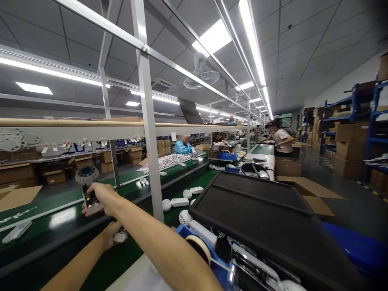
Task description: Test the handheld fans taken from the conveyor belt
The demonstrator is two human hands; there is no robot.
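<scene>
My right hand (104,196) reaches over the green conveyor on the left, its fingers wrapped around a handheld fan (92,206). The fan's round head points up, and its handle is open with the inner parts showing. Lower and nearer, my left hand (110,234) is closed on a small white plastic piece (120,236), partly hidden by the fingers. White handheld fans (180,202) lie on the belt to the right of my hands. Another white fan (203,233) rests by a blue tape dispenser (216,266) near my right forearm.
A metal post (150,109) rises just beyond my hands. A large black tray (254,202) covers the right side, with an open-handled fan (253,262) below its edge. A pile of small white parts (172,161) lies farther along. Co-workers (182,146) are in the distance.
</scene>
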